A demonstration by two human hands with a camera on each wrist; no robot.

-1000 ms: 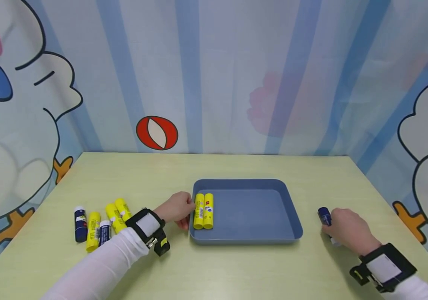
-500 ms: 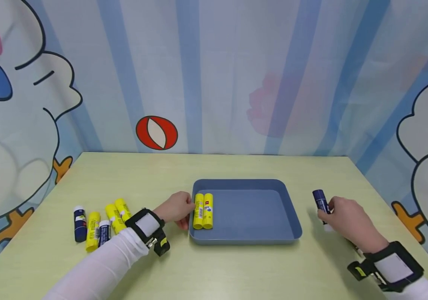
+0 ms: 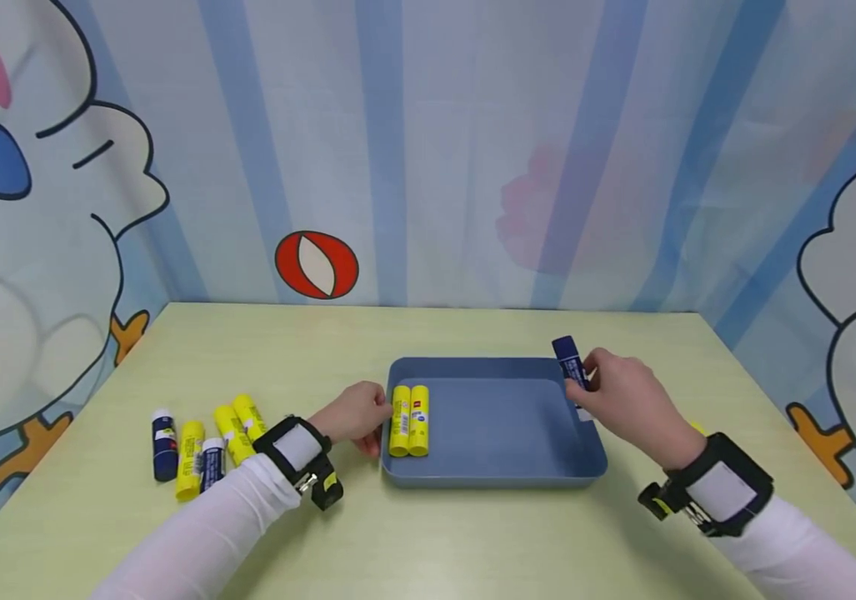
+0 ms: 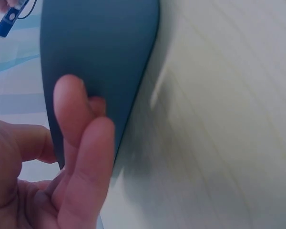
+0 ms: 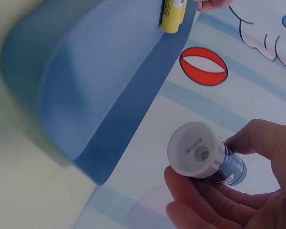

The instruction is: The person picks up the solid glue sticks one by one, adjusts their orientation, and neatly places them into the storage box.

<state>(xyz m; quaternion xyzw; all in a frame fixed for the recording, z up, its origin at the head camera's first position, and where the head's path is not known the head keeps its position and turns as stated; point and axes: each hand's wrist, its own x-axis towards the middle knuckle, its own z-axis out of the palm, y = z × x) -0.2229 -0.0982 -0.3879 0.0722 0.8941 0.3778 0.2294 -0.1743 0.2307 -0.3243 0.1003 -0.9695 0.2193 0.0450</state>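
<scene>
My right hand (image 3: 630,400) grips a dark blue glue stick (image 3: 570,360), which leans over the right rim of the blue-grey tray (image 3: 503,482). In the right wrist view, the white base of this glue stick (image 5: 193,150) faces the camera, held between thumb and fingers. My left hand (image 3: 352,417) holds the tray's left edge, with fingers (image 4: 88,162) along the outer wall and the thumb at the rim. Two yellow glue sticks (image 3: 408,421) lie side by side inside the tray at its left end.
Left of the tray lies a group of yellow glue sticks (image 3: 190,458) and blue glue sticks (image 3: 164,446), partly behind the left forearm. Something yellow (image 3: 698,427) shows past the right wrist. A patterned curtain (image 3: 458,167) stands behind the table (image 3: 473,533).
My right hand has lifted the blue glue stick off the table at the right and carried it left to the tray's right edge. The left hand stays at the tray.
</scene>
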